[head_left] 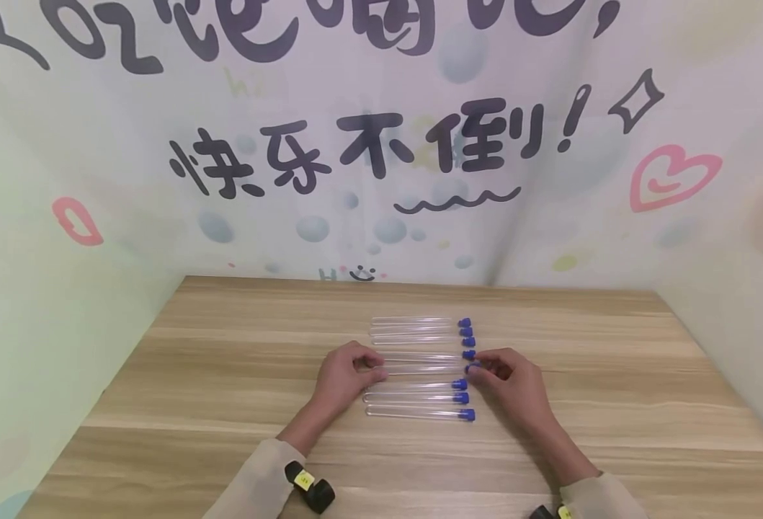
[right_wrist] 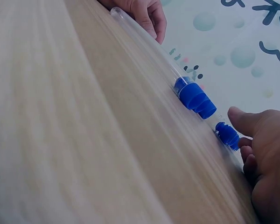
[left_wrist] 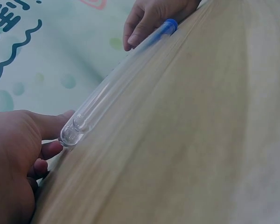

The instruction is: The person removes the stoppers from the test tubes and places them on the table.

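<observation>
Several clear test tubes lie side by side on the wooden table, round ends left. My left hand holds thumb and forefinger about the round end of a middle test tube. In the left wrist view, the left fingers touch a tube's round end. At the other end, my right hand pinches a blue stopper. The right wrist view shows thumb and fingers by a blue stopper. Whether this stopper sits in its tube is hidden.
Toward the back, blue stoppers lie just off the right ends of several tubes. Nearer me, three tubes carry blue stoppers in their mouths. A printed cloth hangs behind the table.
</observation>
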A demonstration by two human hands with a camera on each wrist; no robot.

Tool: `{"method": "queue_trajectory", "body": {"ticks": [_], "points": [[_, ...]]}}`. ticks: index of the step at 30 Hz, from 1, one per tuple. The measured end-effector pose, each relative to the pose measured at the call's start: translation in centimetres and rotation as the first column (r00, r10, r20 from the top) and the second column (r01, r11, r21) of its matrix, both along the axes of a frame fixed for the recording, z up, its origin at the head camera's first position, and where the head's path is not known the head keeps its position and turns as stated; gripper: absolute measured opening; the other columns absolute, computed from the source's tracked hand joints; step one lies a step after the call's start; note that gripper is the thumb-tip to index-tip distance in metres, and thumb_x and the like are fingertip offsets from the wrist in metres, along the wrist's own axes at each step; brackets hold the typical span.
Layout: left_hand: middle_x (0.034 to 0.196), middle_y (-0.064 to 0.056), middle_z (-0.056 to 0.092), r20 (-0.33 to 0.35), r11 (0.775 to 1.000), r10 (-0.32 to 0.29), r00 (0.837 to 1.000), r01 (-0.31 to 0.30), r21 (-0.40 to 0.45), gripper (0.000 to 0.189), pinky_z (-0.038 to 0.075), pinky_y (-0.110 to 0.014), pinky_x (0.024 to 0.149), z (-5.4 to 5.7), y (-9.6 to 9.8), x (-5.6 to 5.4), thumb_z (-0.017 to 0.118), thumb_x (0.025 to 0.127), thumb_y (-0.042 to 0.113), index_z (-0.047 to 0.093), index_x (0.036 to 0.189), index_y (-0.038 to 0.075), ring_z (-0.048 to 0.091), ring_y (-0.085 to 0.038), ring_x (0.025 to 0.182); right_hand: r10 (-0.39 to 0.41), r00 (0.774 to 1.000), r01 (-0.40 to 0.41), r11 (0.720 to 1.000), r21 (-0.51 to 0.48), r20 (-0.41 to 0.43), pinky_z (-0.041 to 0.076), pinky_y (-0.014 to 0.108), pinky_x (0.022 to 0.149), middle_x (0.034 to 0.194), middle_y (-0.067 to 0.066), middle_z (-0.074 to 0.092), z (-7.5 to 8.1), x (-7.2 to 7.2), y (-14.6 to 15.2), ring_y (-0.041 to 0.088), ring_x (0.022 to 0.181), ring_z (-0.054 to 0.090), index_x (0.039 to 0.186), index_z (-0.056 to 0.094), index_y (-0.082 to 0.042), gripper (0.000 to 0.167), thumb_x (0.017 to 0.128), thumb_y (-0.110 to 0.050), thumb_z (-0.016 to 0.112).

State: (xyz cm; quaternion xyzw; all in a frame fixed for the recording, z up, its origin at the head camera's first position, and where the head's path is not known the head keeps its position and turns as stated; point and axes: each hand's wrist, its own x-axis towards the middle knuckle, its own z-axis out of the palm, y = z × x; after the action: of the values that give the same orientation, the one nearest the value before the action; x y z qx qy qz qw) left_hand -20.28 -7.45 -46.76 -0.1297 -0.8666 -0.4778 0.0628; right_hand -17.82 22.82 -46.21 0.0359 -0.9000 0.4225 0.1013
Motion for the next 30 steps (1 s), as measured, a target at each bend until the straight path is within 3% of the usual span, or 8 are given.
{"method": "queue_trajectory", "body": {"ticks": [9, 20, 30], "points": [[0.083, 0.008, 0.063, -0.012, 0.997, 0.013, 1.000, -0.012, 0.072, 0.017, 0.047, -0.026, 0.067, 0.0, 0.1, 0.1, 0.082, 0.075, 0.019, 0.072, 0.088, 0.018, 0.056, -0.010, 0.075, -0.046, 0.995, 0.040, 0.997, -0.063, -0.093, 0.047, 0.021, 0.064, 0.088, -0.006, 0.068, 0.0, -0.1, 0.0, 0.014, 0.077, 0.059, 0.100, 0.071, -0.017, 0.018, 0.085, -0.026, 0.074], [0.077, 0.010, 0.061, -0.045, 0.990, 0.053, 0.998, -0.046, 0.134, 0.011, 0.043, -0.024, 0.058, 0.1, -0.2, 1.1, 0.079, 0.079, 0.020, 0.073, 0.088, 0.019, 0.050, -0.011, 0.065, 0.074, 0.996, -0.081, 0.986, -0.149, -0.054, 0.048, 0.024, 0.065, 0.088, -0.009, 0.068, 0.0, 0.6, -0.9, 0.014, 0.077, 0.060, 0.095, 0.072, -0.022, 0.015, 0.083, -0.032, 0.074], [0.069, 0.010, 0.056, -0.074, 0.990, -0.007, 0.997, 0.017, 0.137, 0.013, 0.040, -0.024, 0.053, -0.2, -0.7, 2.1, 0.081, 0.076, 0.012, 0.072, 0.084, 0.018, 0.047, -0.009, 0.060, 0.111, 0.992, -0.117, 0.987, -0.111, -0.062, 0.051, 0.023, 0.070, 0.087, -0.010, 0.069, -0.2, 1.0, -1.2, 0.010, 0.080, 0.064, 0.094, 0.073, -0.021, 0.016, 0.080, -0.016, 0.078]]}}
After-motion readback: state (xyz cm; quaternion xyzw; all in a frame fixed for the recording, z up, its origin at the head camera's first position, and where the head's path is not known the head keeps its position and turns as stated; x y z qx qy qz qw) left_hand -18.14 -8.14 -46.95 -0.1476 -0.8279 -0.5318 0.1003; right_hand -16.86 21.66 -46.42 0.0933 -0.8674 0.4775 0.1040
